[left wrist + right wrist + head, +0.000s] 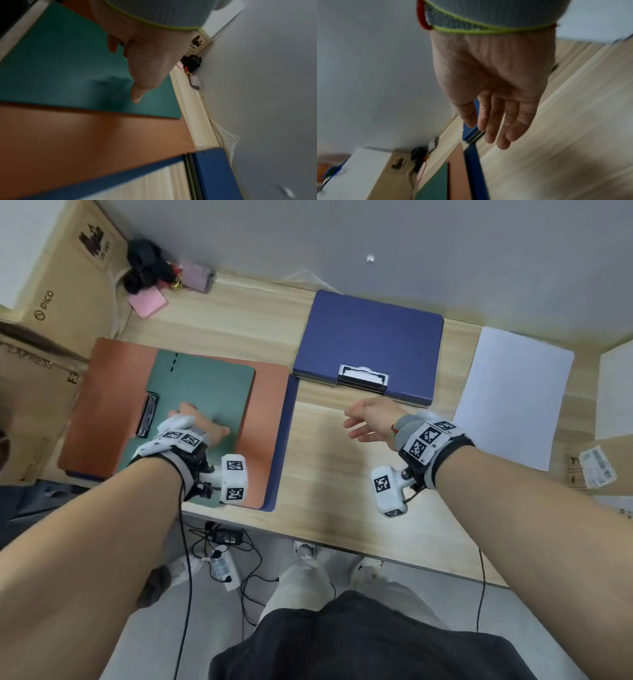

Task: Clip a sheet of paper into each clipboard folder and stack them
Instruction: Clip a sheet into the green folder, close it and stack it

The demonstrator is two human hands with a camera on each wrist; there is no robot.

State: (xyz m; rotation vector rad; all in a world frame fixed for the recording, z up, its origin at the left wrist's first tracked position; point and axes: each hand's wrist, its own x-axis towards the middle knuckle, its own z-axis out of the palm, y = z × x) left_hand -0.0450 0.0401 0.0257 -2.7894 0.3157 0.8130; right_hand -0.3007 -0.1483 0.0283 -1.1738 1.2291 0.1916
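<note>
Folders showing: three flat clipboard folders. Green one (205,385) is lying on the orange one (102,405); the open blue one (370,337) is sitting beside them on the wooden desk (325,474), clip (363,378) facing you. One white paper sheet (513,395) is lying to its right. Your left hand (202,422) is resting on the green cover, fingers straight, gripping nothing. Your right hand (370,419) is hovering near the blue clip, fingers relaxed, empty.
</note>
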